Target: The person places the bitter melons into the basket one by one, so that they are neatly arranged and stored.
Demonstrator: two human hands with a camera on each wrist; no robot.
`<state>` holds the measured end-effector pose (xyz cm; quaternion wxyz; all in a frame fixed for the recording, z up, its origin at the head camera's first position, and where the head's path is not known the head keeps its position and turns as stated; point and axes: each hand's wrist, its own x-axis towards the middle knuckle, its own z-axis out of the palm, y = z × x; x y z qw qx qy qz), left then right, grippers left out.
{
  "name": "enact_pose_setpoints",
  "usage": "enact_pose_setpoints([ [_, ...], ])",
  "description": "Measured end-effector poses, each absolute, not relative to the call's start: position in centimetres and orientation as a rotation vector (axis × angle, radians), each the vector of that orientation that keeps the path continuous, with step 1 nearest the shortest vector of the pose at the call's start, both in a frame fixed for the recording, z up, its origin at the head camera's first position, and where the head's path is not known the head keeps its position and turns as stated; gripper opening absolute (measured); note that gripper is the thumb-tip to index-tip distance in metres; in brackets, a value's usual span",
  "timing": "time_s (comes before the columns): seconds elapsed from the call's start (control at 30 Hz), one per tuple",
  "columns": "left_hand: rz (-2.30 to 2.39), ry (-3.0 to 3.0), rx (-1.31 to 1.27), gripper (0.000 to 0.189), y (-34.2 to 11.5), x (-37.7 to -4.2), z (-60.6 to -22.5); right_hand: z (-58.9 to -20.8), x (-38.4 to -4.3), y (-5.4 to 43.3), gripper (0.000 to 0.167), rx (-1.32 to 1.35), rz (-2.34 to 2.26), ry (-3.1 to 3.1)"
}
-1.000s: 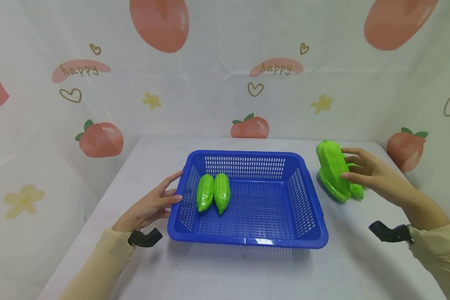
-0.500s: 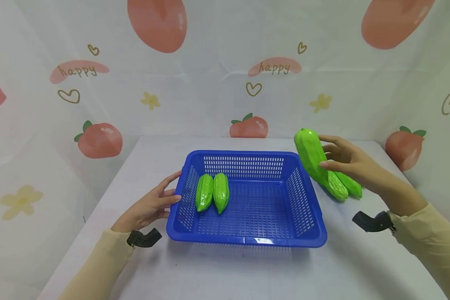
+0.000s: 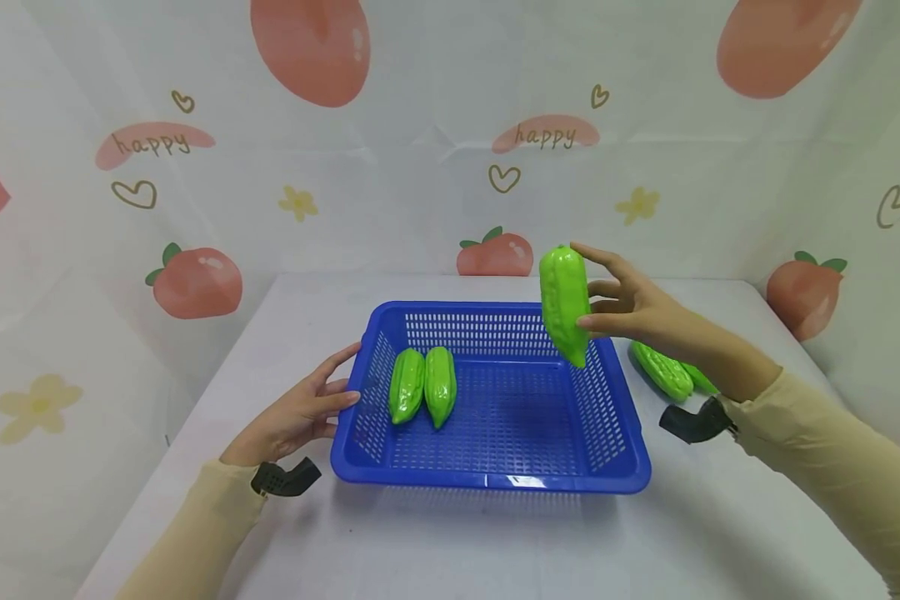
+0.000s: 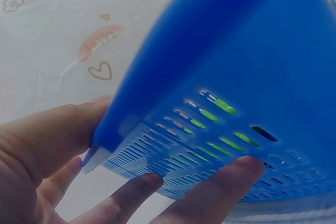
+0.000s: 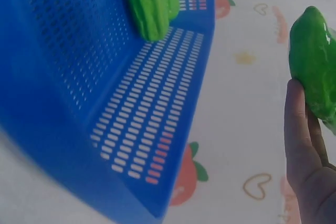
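My right hand [image 3: 640, 308] pinches a bright green, ridged bitter melon [image 3: 563, 297] between thumb and fingertips. It hangs over the right back part of the blue plastic basket [image 3: 495, 483], its pointed end downward. In the right wrist view this bitter melon [image 5: 312, 64] stands at the right edge, apart from the basket wall. My left hand [image 3: 300, 412] holds the basket's left rim. The left wrist view shows its fingers [image 4: 210, 195] against the slotted outer wall. Two bitter melons [image 3: 407, 386] lie side by side at the left inside the basket.
More bitter melons [image 3: 662, 371] lie on the white table [image 3: 450, 554] to the right of the basket, partly hidden by my right forearm. A white cloth [image 3: 390, 167] printed with peaches hangs behind the table. Both wrists carry small black camera mounts [image 3: 696, 421].
My right hand has lifted the bitter melon from the pile and carried it leftward over the basket, turning it more upright. The left hand and basket stay put.
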<state>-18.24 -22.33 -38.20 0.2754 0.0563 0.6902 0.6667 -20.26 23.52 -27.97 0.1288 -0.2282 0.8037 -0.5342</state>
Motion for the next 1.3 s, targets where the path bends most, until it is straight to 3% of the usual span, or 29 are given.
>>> enact_pose_setpoints([
  [0.3,1.786,1.867,0.147,0.081,-22.3,-18.2,-38.1,-29.1,-21.9,20.7,0.088,-0.677,-1.682,2.137],
  [1.3,1.793,1.854,0.154,0.080,-22.4,-18.2,-38.1,-34.4,-23.9,13.3,0.090,-0.187,-1.594,1.957],
])
